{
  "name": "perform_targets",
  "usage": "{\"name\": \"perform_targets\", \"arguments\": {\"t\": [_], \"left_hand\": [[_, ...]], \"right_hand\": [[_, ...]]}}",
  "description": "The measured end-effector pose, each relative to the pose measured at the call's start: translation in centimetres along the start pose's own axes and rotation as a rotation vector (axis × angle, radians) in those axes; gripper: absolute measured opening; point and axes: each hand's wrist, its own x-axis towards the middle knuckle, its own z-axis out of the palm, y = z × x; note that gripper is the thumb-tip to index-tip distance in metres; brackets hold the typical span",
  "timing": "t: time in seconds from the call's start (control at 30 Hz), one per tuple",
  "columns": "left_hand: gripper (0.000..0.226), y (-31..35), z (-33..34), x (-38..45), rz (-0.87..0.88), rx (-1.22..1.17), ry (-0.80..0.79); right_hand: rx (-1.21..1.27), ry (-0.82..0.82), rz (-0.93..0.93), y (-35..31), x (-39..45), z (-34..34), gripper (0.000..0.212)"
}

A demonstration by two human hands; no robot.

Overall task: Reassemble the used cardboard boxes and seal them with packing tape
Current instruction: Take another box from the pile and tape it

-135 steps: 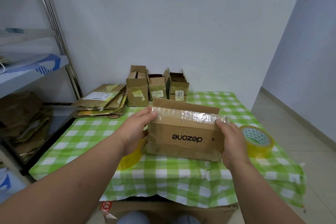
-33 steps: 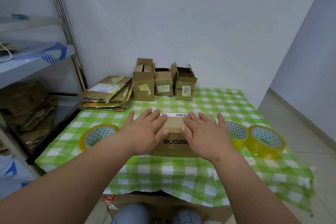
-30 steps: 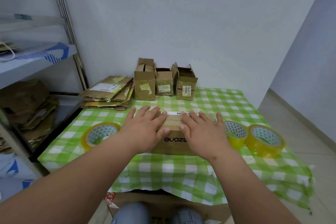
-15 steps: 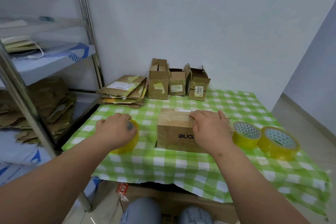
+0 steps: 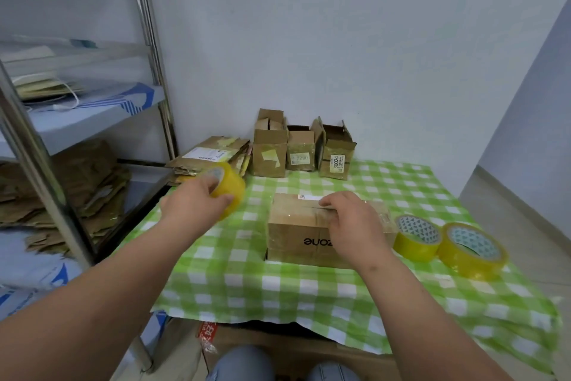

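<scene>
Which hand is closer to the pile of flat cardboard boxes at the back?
Left. The left hand, gripping a yellow tape roll, is just before the flattened cardboard stack; the right hand rests on the brown cardboard box, farther right.

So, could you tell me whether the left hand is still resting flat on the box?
No, the left hand grips a yellow tape roll held above the tablecloth, left of the box.

Soft, even indoor light, seemingly from overhead; shadows are faint. Wide-angle bending curves the shelf post (image 5: 145,50). The left hand (image 5: 188,204) looks motion-blurred.
</scene>
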Motion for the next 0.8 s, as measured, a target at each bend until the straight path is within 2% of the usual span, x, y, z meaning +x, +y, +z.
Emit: {"name": "perform_targets", "arguments": {"t": [0.1, 0.23, 0.33, 0.4, 0.47, 0.5, 0.63, 0.73, 0.8], "left_hand": [[0.039, 2.7, -1.1, -0.4, 0.156, -0.002, 0.114], [0.019, 5.2, -0.4, -2.1, 0.529, 0.024, 0.301], [0.019, 6.0, 1.3, -1.9, 0.81, 0.099, 0.375], [0.023, 6.4, 2.5, -1.7, 0.928, 0.118, 0.359], [0.024, 6.9, 3.5, -1.8, 1.034, 0.133, 0.35], [0.024, 7.0, 3.9, -1.8, 1.074, 0.143, 0.363], [0.028, 6.8, 4.9, -1.2, 1.17, 0.15, 0.427], [0.038, 6.4, 5.1, -1.1, 1.122, 0.048, 0.406], [0.045, 6.3, 4.6, -1.5, 0.987, -0.168, 0.369]], "right_hand": [[0.201, -0.002, 0.078, -0.1, 0.2, -0.1, 0.03], [0.648, 0.023, 0.3, -0.5, 0.4, -2.3, 0.013], [0.918, 0.02, 0.409, -0.2, 1.1, -3.3, 0.036], [0.996, 0.0, 0.375, -0.2, 1.2, -3.3, 0.053], [1.014, 0.003, 0.321, -0.2, 1.1, -3.3, 0.06], [1.031, 0.012, 0.305, -0.1, 1.2, -3.4, 0.056], [1.05, 0.011, 0.273, 1.0, 1.4, -3.7, 0.017], [1.048, -0.004, 0.244, 1.2, 1.4, -3.7, 0.016], [1.063, -0.023, 0.23, 1.4, 1.4, -3.7, 0.022]]}}
